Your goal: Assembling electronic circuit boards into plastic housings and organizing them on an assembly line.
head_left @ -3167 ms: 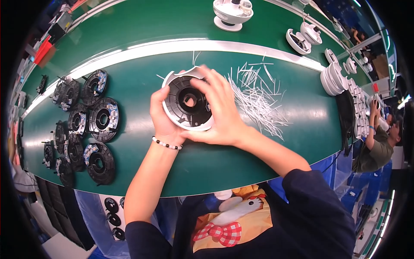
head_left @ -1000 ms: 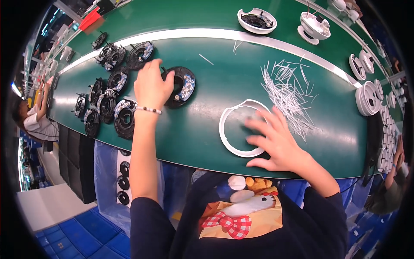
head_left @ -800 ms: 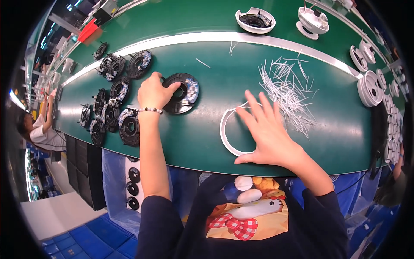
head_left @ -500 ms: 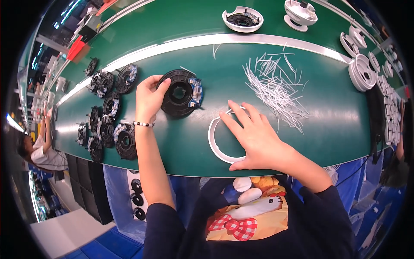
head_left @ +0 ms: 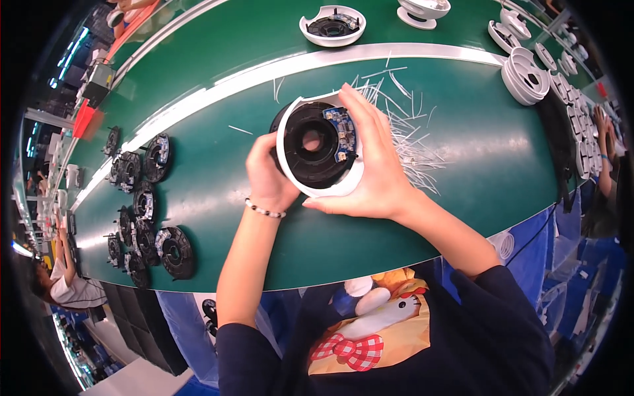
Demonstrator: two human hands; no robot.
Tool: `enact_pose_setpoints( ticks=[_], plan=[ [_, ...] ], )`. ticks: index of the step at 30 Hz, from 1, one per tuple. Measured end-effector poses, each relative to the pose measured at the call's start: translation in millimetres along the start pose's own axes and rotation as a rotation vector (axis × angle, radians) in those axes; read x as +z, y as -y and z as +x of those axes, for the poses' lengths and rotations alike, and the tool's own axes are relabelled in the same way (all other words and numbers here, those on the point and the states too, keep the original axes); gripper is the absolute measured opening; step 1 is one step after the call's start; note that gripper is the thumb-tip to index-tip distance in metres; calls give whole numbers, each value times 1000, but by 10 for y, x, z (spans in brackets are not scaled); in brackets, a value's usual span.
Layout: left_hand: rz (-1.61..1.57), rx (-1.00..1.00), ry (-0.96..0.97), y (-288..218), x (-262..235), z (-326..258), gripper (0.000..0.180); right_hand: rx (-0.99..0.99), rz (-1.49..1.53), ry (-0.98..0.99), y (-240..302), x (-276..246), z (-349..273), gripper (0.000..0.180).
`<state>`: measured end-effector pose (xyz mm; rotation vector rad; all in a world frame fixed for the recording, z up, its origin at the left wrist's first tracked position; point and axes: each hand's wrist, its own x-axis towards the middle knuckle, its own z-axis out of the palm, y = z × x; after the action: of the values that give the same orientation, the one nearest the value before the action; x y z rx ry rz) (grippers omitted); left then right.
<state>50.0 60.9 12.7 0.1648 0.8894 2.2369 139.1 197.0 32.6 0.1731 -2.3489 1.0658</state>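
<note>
Above the green table, my left hand [head_left: 272, 173] grips a black round part [head_left: 305, 155] from its left and underside. A blue circuit board [head_left: 341, 132] sits on the right of that part, and a round hole is at its centre. My right hand [head_left: 376, 158] is closed around the right side of a white ring [head_left: 340, 187], thumb below and fingers above. The ring surrounds the black part's face, while some of the black part sticks out behind it on the left. Whether the two are seated together I cannot tell. Some fingers of my left hand are hidden behind the parts.
Several similar black parts [head_left: 177, 253] lie at the left. Thin white strips [head_left: 413, 158] are heaped beyond my right hand. A white shell [head_left: 332, 26] holding a black part stands past the pale rail [head_left: 264, 68]; stacked white housings [head_left: 526, 76] are at right. Other people work at both sides.
My right hand has lifted the white ring off the table and brought it left around the black part. My left hand has moved right with the black part. The view has shifted.
</note>
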Motion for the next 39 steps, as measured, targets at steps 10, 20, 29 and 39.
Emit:
enact_pose_setpoints(
  ticks=[10, 20, 29, 39],
  plan=[
    [-435, -173, 296, 8, -113, -22, 52, -133, 79, 132, -26, -34, 23, 109],
    [-281, -99, 125, 125, 33, -84, 59, -76, 2, 65, 13, 101, -42, 102],
    [-222, -135, 140, 90, -20, -125, 84, -100, -84, 245, -5, -48, 76, 104],
    [-216, -36, 60, 116, -26, -118, 53, -50, -157, 64, 19, 180, -10, 102]
  ],
)
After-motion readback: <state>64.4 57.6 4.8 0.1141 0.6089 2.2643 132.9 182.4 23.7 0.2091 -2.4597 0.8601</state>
